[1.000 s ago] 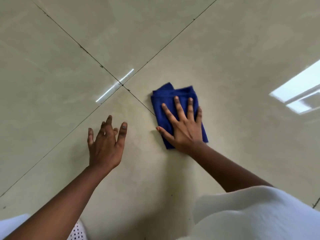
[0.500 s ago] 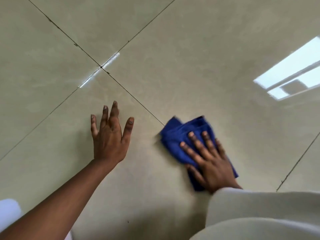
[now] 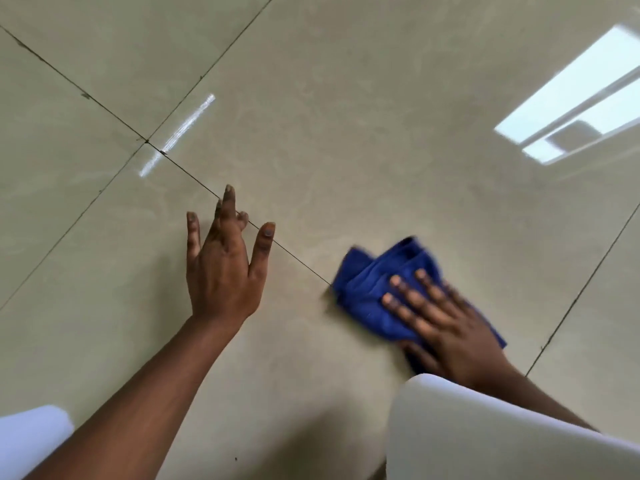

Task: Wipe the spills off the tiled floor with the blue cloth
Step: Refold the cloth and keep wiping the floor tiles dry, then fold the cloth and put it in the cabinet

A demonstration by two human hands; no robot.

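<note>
A bunched blue cloth (image 3: 375, 285) lies on the glossy beige tiled floor (image 3: 346, 116), right of centre. My right hand (image 3: 440, 323) presses flat on the cloth's near half, fingers spread and slightly blurred. My left hand (image 3: 225, 268) rests on the floor to the cloth's left, fingers apart, holding nothing, its fingertips at a dark grout line (image 3: 194, 180). I cannot make out any spill on the tiles.
Dark grout lines cross at the upper left (image 3: 147, 142), and another runs down the right side (image 3: 581, 292). A bright window reflection (image 3: 571, 98) shines at the upper right. White clothing (image 3: 485, 434) fills the lower right corner and a bit of the lower left.
My right hand has dragged the cloth from beside the grout line toward me and to the right, bunching it. My left hand has stayed planted on the floor.
</note>
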